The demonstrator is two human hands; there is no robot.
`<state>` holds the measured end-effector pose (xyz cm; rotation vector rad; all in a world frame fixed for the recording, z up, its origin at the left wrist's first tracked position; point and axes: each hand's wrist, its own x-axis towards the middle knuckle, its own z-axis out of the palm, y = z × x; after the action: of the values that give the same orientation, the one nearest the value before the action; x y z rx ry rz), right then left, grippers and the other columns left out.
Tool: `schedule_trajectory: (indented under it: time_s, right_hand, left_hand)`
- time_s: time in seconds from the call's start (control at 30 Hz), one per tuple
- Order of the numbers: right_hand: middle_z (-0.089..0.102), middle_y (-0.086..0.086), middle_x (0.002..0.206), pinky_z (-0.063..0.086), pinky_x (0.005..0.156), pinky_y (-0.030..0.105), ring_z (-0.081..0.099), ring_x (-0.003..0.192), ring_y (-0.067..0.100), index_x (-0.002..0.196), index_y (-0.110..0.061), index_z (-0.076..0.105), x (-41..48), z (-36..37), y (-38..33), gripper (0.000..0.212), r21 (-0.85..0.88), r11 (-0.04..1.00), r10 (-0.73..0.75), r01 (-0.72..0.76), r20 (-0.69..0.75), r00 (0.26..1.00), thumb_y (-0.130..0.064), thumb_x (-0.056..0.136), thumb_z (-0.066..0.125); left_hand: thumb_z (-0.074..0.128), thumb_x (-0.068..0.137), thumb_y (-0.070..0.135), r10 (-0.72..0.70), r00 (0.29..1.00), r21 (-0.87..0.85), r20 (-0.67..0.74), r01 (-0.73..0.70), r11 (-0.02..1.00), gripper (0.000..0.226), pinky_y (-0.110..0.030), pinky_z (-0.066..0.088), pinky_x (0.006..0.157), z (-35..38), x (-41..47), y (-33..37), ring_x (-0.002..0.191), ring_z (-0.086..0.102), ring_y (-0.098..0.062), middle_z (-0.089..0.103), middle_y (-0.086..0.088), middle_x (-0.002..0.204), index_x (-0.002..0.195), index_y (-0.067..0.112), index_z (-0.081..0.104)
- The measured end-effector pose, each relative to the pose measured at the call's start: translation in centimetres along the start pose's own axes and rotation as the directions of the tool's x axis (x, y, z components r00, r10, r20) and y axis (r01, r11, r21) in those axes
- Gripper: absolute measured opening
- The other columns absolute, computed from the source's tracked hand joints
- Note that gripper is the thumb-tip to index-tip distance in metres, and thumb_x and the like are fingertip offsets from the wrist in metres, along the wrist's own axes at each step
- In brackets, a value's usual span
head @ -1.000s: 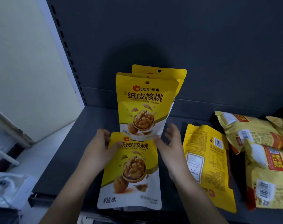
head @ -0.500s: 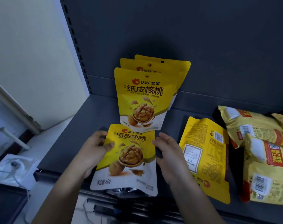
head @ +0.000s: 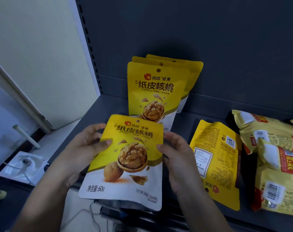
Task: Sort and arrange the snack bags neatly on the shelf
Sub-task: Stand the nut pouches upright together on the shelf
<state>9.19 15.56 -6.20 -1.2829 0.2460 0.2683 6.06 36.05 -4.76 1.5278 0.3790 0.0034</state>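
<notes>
A yellow-and-white walnut snack bag (head: 125,163) is held front-up between both hands, above the front edge of the dark grey shelf (head: 99,114). My left hand (head: 87,146) grips its left edge, thumb on the front. My right hand (head: 176,154) holds the right edge with thumb on the front and fingers behind. Behind it, three matching walnut bags (head: 157,87) stand upright in a row, leaning towards the shelf's back panel. Another yellow bag (head: 216,158) lies back-up on the shelf to the right.
Several yellow-and-red snack bags (head: 276,158) lie piled at the far right of the shelf. The perforated shelf upright (head: 90,52) and a pale wall bound the left side. Below left, a white plastic-wrapped item (head: 23,166) with cables lies on the floor.
Both hands have lifted the front walnut bag off the shelf and drawn it towards me. The camera has moved closer, and the standing row now shows three bags.
</notes>
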Motion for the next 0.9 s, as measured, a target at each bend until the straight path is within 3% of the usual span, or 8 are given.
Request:
schedule_trajectory:
  time_s: [0.13,0.3,0.43,0.53,0.63,0.77,0.83,0.9]
  right_hand:
    - [0.071,-0.001,0.094,0.054,0.064,0.018,0.068,0.084,0.004,0.098,-0.017,0.061,0.1,0.3,-0.8,0.034,-0.018,0.975,-0.220,0.220,-0.033,0.975,0.014,0.085,0.056]
    - [0.054,0.000,0.129,0.049,0.091,0.030,0.057,0.111,0.002,0.104,-0.037,0.064,1.6,0.3,-1.3,0.043,-0.227,0.805,-0.555,0.549,0.039,0.831,0.004,0.090,0.057]
    - [0.038,-0.002,0.145,0.036,0.111,0.039,0.036,0.137,0.012,0.131,-0.041,0.042,3.2,0.4,-0.8,0.051,-0.300,0.677,-0.667,0.672,0.134,0.733,-0.015,0.090,0.058]
    - [0.033,0.003,0.150,0.032,0.114,0.034,0.031,0.140,0.012,0.138,-0.036,0.024,4.3,-0.3,0.1,0.069,-0.315,0.668,-0.668,0.675,0.147,0.730,-0.008,0.088,0.063]
    - [0.035,0.000,0.150,0.033,0.112,0.026,0.034,0.139,0.008,0.140,-0.040,0.016,4.6,-1.2,1.1,0.083,-0.376,0.704,-0.601,0.602,0.136,0.788,-0.007,0.085,0.069]
    - [0.046,-0.005,0.140,0.044,0.103,0.044,0.042,0.132,0.013,0.143,-0.024,0.029,5.4,-1.8,2.6,0.080,-0.572,0.659,-0.495,0.488,0.159,0.854,-0.031,0.078,0.075]
    - [0.049,0.000,0.136,0.047,0.098,0.045,0.046,0.128,0.016,0.141,-0.017,0.032,5.7,-1.7,2.8,0.079,-0.657,0.616,-0.477,0.435,0.129,0.869,-0.034,0.078,0.075]
    - [0.051,0.004,0.131,0.049,0.093,0.045,0.050,0.123,0.021,0.139,-0.013,0.034,5.8,-1.5,2.8,0.077,-0.725,0.571,-0.480,0.386,0.087,0.873,-0.037,0.078,0.075]
  left_hand:
    - [0.056,0.087,-0.004,0.183,0.983,-0.018,-0.017,-0.183,0.983,0.045,-0.023,0.054,0.051,1.0,0.1,0.8,0.068,0.066,-0.012,0.065,0.002,0.085,0.121,0.026,0.049]
    - [0.052,0.089,-0.010,0.372,0.928,-0.065,-0.028,-0.374,0.925,0.041,-0.021,0.054,0.065,3.7,2.0,0.2,0.083,0.068,-0.010,0.073,0.005,0.093,0.120,0.017,0.053]
    - [0.048,0.091,-0.012,0.479,0.864,-0.133,-0.155,-0.499,0.856,0.033,-0.022,0.053,0.078,5.6,3.5,-0.4,0.095,0.065,-0.009,0.072,0.007,0.101,0.115,0.010,0.054]
    - [0.048,0.091,-0.011,0.498,0.850,-0.151,-0.168,-0.522,0.840,0.034,-0.019,0.051,0.080,6.6,4.5,-1.1,0.097,0.064,-0.005,0.071,0.012,0.100,0.109,0.017,0.055]
    - [0.064,0.085,0.000,0.466,0.883,-0.133,-0.048,-0.468,0.873,0.033,-0.020,0.051,0.081,6.2,5.4,-2.6,0.099,0.064,-0.005,0.071,0.012,0.102,0.111,0.018,0.053]
    - [0.079,0.071,0.033,0.366,0.929,0.294,0.055,-0.366,0.883,0.057,-0.022,0.048,0.068,5.6,5.7,-4.7,0.096,0.061,-0.011,0.061,0.016,0.103,0.113,0.025,0.043]
    - [0.081,0.072,0.032,0.358,0.934,0.496,0.010,-0.316,0.809,0.060,-0.020,0.040,0.058,6.1,5.8,-5.0,0.090,0.057,-0.015,0.058,0.007,0.102,0.110,0.022,0.036]
    - [0.080,0.072,0.032,0.381,0.924,0.543,-0.009,-0.316,0.778,0.063,-0.022,0.041,0.058,6.5,6.1,-4.8,0.094,0.057,-0.019,0.057,-0.001,0.109,0.114,0.017,0.036]
